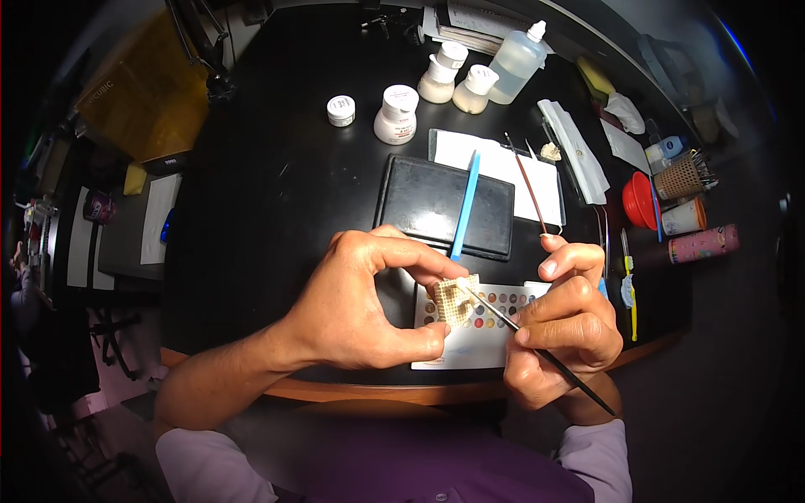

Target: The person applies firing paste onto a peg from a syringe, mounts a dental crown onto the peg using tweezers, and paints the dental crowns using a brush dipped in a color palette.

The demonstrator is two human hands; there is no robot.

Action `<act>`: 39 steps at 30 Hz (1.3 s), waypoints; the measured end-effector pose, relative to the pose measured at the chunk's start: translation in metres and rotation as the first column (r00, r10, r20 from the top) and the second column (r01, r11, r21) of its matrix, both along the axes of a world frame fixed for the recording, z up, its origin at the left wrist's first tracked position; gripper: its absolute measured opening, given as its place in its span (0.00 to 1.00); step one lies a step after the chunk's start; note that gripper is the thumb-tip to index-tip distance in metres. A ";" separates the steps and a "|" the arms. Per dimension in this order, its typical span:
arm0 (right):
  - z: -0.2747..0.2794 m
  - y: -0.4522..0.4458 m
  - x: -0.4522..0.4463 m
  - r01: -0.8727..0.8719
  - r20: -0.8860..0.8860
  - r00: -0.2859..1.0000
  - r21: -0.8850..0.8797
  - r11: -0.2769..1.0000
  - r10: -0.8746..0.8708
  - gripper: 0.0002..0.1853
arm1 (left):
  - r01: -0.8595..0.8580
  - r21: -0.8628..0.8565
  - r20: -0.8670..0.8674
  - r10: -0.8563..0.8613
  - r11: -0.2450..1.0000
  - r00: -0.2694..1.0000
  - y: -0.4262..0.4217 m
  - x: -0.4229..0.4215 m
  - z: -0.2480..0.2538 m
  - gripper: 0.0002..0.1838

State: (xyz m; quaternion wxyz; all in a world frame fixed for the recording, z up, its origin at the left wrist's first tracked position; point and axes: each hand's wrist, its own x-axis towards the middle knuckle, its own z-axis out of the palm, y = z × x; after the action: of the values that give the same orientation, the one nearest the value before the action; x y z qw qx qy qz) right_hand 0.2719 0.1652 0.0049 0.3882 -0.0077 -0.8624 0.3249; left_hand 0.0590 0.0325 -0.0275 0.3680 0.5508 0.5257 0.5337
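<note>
A black table (277, 159) is supporting the work, with a flat black case (423, 205) serving as landmark and a dotted colour card (478, 350) lying on its near side. My left hand (356, 293) is arching widely, pinching a cream mesh piece (453, 302) between thumb and fingertips. My right hand (579, 318) is closing its fingers around a thin dark-handled tool (579, 382); whether the tip is touching the piece, I cannot tell. Excess tip pressure could be marking or tilting the piece; a loosening pinch could be dropping it. The piece is sitting between my hands, nearside of the case.
</note>
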 end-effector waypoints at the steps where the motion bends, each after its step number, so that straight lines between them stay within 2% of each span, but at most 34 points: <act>1: 0.000 0.000 0.000 -0.003 0.003 1.000 0.000 1.000 0.003 0.15 | 0.001 0.003 -0.002 -0.001 1.000 1.000 0.000 0.000 0.000 0.27; 21: -0.002 0.002 0.002 -0.048 0.030 0.998 0.018 0.999 0.048 0.09 | -0.003 0.011 -0.028 0.003 1.000 1.000 0.000 0.000 0.000 0.26; 30: 0.000 0.001 0.003 -0.046 0.041 0.998 0.018 0.999 0.045 0.09 | 0.001 0.009 -0.030 -0.001 1.000 1.000 0.000 0.000 0.000 0.26; 33: 0.001 0.003 0.004 -0.059 -0.009 0.998 -0.033 0.998 0.059 0.11 | 0.004 -0.018 0.019 -0.003 1.000 1.000 0.000 -0.001 0.002 0.26; 34: 0.006 0.007 0.002 -0.066 -0.037 0.997 0.000 0.998 0.066 0.11 | -0.007 -0.019 0.041 0.008 1.000 0.999 -0.001 0.000 0.001 0.27; 37: 0.004 0.017 0.015 0.011 -0.204 0.978 -0.094 0.996 -0.030 0.10 | 0.001 0.025 -0.010 -0.001 1.000 1.000 -0.001 -0.001 -0.003 0.28; 39: 0.004 0.013 0.036 0.063 -0.203 0.973 -0.210 0.976 -0.106 0.10 | 0.017 0.036 -0.043 -0.015 0.999 0.999 0.000 -0.002 -0.004 0.29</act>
State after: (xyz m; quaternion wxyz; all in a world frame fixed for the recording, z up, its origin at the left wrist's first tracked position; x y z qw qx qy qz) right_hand 0.3076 0.1777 0.0094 0.4891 -0.0491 -0.7772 0.3928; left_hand 0.0565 0.0321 -0.0315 0.3510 0.5728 0.5192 0.5283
